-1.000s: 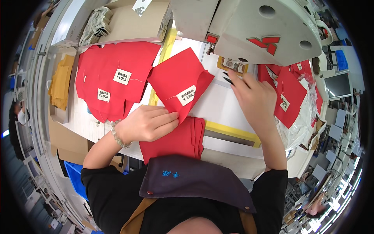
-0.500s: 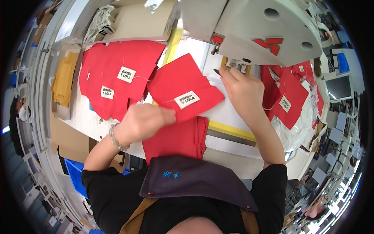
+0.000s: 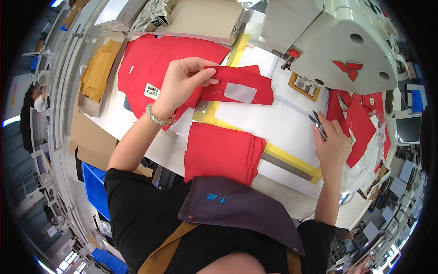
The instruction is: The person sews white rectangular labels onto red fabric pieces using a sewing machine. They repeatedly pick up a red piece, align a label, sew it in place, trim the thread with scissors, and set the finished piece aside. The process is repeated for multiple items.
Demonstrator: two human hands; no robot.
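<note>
My left hand (image 3: pixel 185 84) pinches the left end of a red fabric piece (image 3: pixel 263 89). A whitish rectangular backing patch (image 3: pixel 240 92) and loose threads show on its upturned face. In my right hand (image 3: pixel 336 141) is a pair of thread snips (image 3: pixel 318 125), blades apart and pointing up and left. Under my left hand spreads a pile of red pieces (image 3: pixel 175 49), one with a cream label (image 3: pixel 152 91). A neat stack of red fabric (image 3: pixel 218 151) lies near me. More labelled red pieces (image 3: pixel 362 130) lie at the right, partly on clear plastic (image 3: pixel 360 176).
A white sewing machine (image 3: pixel 333 50) stands at the back right over the table. Behind the pile is an open cardboard box (image 3: pixel 205 18) with a bundle of labels (image 3: pixel 155 14). Yellow cloth pieces (image 3: pixel 100 66) fill a tray at the left. Below is a blue crate (image 3: pixel 94 187).
The red piece has turned from its label side to its backing side. My left hand has moved up and away from me; my right hand has come back from the machine, toward the lower right.
</note>
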